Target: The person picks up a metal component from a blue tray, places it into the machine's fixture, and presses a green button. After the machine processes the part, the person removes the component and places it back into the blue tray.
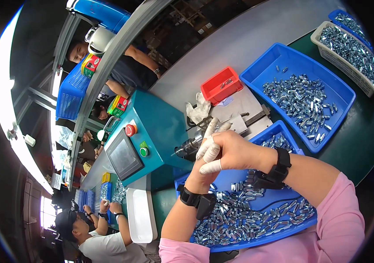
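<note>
The right hand (233, 147) comes across from the right with its fingers bent, reaching over the left hand (203, 173) so that the two overlap. White finger covers (211, 166) sheathe several fingertips. The left hand rises from below and is mostly hidden behind the right one — how far its fingers are spread, and whether either hand grips a piece, I cannot tell.

Both hands are just in front of the metal chuck (189, 146) that juts from the teal machine (163, 127); whether they touch it is hidden. Below them, and nearer the wearer's body, a blue tray (228, 177) holds a loose heap of small shiny metal pieces (235, 217), spread mostly under and between the forearms. A black band with a dark box sits on each wrist.

Beyond the hands, a red bin (228, 97) contains a few metal pieces, and a crumpled white glove-like item (199, 108) lies to its left. Farther right, a second blue tray (257, 74) stands on the green table (349, 153), part filled with similar pieces — well apart from both hands. The machine's dark screen (125, 153) faces left of the hands, beside a red button (130, 129) and a green button (144, 151). At lower left, a white tray (141, 215) lies near a co-worker (103, 246) in a light shirt.
</note>
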`<action>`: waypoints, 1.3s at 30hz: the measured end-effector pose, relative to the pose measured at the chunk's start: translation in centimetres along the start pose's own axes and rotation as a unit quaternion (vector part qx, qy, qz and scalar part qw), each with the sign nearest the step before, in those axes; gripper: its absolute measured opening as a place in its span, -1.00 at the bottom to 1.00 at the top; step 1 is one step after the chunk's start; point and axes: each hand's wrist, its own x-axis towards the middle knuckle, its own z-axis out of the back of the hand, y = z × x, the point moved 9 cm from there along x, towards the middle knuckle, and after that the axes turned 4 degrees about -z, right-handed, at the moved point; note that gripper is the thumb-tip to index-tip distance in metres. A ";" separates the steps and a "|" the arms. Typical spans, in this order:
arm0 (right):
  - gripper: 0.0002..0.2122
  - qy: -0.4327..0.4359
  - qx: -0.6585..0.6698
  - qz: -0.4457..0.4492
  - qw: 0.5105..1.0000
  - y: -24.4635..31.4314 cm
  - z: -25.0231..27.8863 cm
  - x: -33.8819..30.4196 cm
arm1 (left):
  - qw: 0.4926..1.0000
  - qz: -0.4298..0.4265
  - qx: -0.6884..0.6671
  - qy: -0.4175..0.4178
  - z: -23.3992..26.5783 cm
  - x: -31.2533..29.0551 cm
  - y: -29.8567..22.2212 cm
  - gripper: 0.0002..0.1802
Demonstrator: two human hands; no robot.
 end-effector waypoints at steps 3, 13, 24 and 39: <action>-0.71 0.050 0.092 -0.070 0.992 -0.6 0.0 0.1 | 0.999 -0.007 0.006 -0.033 0.6 -0.4 -0.4 -0.09; -0.85 0.062 0.277 -0.188 0.940 -2.5 -0.3 0.2 | 0.995 0.040 -0.032 -0.081 -1.2 -1.5 0.7 -0.46; -0.74 0.072 0.300 -0.255 0.916 -3.7 -0.3 -0.2 | 0.982 0.038 -0.183 -0.001 -0.9 -1.4 0.9 -0.39; -0.53 0.054 0.441 -0.282 0.850 -5.1 -0.2 -0.3 | 0.996 0.025 -0.047 -0.073 -0.3 -2.6 -1.3 0.06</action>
